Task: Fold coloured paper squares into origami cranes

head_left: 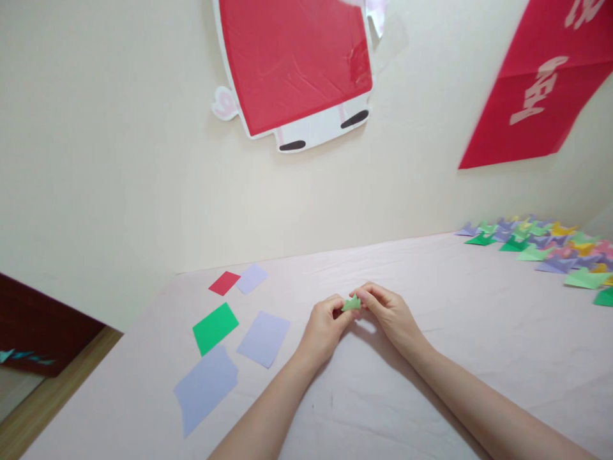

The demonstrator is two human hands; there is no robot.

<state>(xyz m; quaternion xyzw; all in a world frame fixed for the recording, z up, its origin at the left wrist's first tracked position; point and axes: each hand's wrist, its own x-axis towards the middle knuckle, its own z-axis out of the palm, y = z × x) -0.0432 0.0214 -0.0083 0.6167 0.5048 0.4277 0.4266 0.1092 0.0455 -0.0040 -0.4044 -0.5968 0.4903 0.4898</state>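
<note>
Between my two hands is a small light-green folded paper piece (352,304), held just above the pale cloth-covered surface (383,409). My left hand (328,326) pinches its left and lower side between thumb and fingers. On the other side, my right hand (389,314) has thumb and fingertips closed on the paper's right end. Part of the paper is hidden by the fingers, so its full shape cannot be made out.
To the left lie flat paper sheets: red (224,283), green (215,328) and several lilac ones (264,339). Many colourful folded paper figures (550,246) stand in rows at the far right. Behind is a wall (143,160) with a red-and-white decoration (297,64) and a red banner (531,96).
</note>
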